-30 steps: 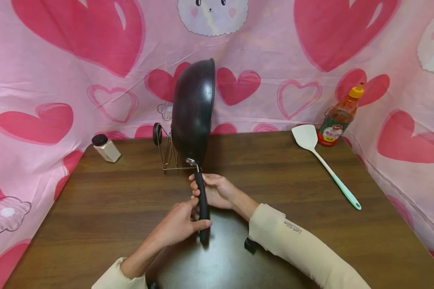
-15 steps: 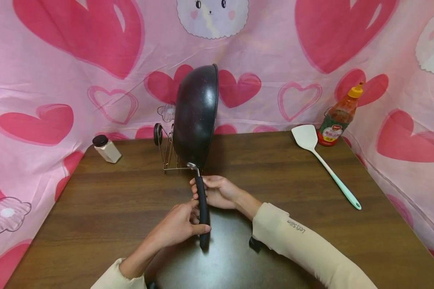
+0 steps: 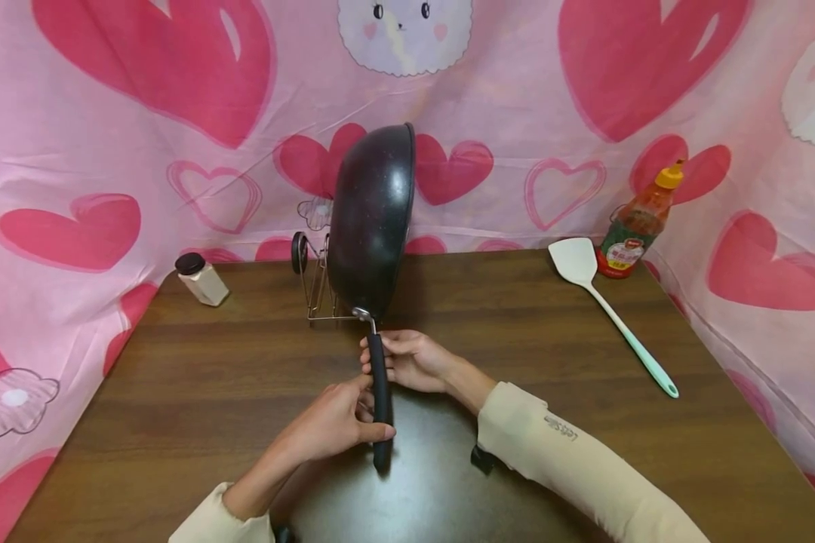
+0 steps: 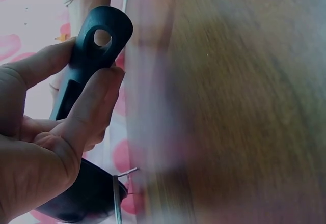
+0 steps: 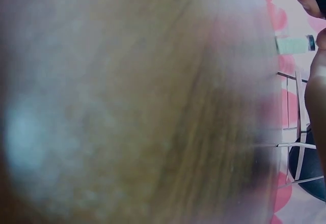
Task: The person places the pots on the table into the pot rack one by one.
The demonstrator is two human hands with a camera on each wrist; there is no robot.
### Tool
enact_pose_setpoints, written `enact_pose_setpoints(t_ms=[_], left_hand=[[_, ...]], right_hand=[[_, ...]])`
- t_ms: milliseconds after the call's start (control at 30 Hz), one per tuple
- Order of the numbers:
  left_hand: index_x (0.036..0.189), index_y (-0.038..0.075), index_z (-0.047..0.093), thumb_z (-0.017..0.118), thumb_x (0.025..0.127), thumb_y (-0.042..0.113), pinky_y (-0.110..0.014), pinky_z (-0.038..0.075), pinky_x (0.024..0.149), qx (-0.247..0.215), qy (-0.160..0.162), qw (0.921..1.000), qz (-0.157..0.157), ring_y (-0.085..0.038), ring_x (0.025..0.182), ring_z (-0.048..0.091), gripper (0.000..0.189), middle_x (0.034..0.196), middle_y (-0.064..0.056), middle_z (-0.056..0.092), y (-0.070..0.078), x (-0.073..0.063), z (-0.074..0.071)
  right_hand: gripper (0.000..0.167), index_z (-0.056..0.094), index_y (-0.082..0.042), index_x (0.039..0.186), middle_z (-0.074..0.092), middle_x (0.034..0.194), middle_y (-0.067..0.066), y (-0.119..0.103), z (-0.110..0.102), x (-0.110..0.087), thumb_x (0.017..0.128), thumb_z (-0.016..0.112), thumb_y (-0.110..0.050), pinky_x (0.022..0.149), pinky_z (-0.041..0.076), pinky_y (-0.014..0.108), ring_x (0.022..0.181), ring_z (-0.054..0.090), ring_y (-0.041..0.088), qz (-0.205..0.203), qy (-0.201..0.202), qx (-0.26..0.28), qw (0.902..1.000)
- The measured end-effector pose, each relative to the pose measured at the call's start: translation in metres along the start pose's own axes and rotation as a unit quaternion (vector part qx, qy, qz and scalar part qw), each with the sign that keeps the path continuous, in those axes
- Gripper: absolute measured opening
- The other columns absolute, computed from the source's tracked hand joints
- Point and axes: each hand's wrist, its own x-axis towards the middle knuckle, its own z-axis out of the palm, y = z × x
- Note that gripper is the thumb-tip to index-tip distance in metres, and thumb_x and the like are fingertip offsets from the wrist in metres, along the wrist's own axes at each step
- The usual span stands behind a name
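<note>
A black wok stands on its side at the wire rack, its rounded outside facing left and its rim to the right. The dark handle points toward the person. My left hand pinches the handle near its end, thumb on one side and fingers on the other; in the left wrist view the handle's hanging hole shows just beyond the fingertips. Closer to the wok, my right hand grips the handle from the right, its fingertips showing on the far side. In the right wrist view the rack overlaps the wok.
A black-lidded jar stands at the back left. On the right lie a white spatula with a mint handle and, behind it, a red sauce bottle. A pink heart-patterned cloth hangs around the wooden table.
The wok has shifted slightly down and to the right in the head view, with both hands keeping their hold on its handle. The other objects stay in place.
</note>
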Motion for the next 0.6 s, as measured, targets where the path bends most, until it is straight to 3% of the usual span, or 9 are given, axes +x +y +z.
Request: enact_pose_setpoints(t_ms=[300,600], left_hand=[[0.11,0.001,0.06,0.084,0.085,0.021,-0.031,0.055,0.061,-0.032,-0.022,0.9992,0.009,-0.015,0.072,0.069,0.04,0.088,-0.004,0.072,-0.005,0.004,-0.003],[0.121,-0.001,0.063,0.073,0.096,0.027,-0.034,0.056,0.071,-0.045,-0.024,0.9986,0.014,-0.017,0.082,0.069,0.039,0.094,-0.005,0.072,-0.013,0.008,-0.012]], right_hand=[[0.025,0.044,0.003,0.126,0.067,0.11,0.01,0.001,-0.003,-0.002,0.108,0.044,-0.014,0.097,0.05,0.035,0.104,0.066,0.021,-0.02,0.027,-0.012,0.9994],[0.021,0.051,-0.001,0.124,0.069,0.114,0.011,0.0,-0.006,-0.006,0.109,0.038,-0.01,0.097,0.051,0.037,0.107,0.066,0.023,-0.027,0.031,-0.018,0.999]])
